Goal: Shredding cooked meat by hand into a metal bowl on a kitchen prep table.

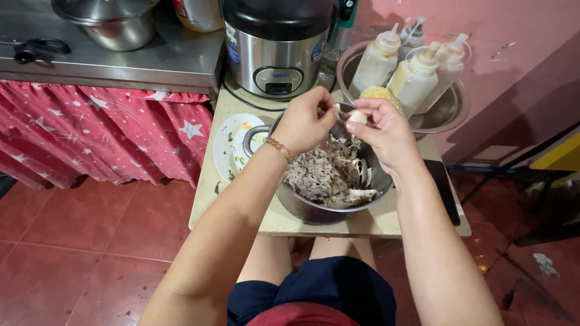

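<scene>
Both hands over the far rim of a steel pot (302, 208) of shredded meat (323, 172), working one small piece between them. Left hand (305, 121) reaching in from the near left, forearm sloping up across the counter's near edge, beaded bracelet (279, 148) at the wrist, palm turned down. Fingers (326, 108) bunched and pinched on a thin pale strand (339, 116), which runs straight across to the right hand. Right hand (386, 130) coming in from the near right, forearm steep, wrist bent inward, thumb and forefinger closed on a small pale chunk (358, 117) at the strand's other end. Chunk held clear of the heap, above the pot's far edge, fingertips of both hands nearly meeting over it. Heap of shreds lying below, filling the pot, a few pale bony bits toward its near right side.

Pot standing at the middle of the small counter (266, 220), close to its near edge. White plate (232, 142) with scraps just beside the pot at the left edge. Rice cooker (278, 45) at the far edge. Steel bowl (447, 111) holding squeeze bottles (414, 75) at the far right corner.
</scene>
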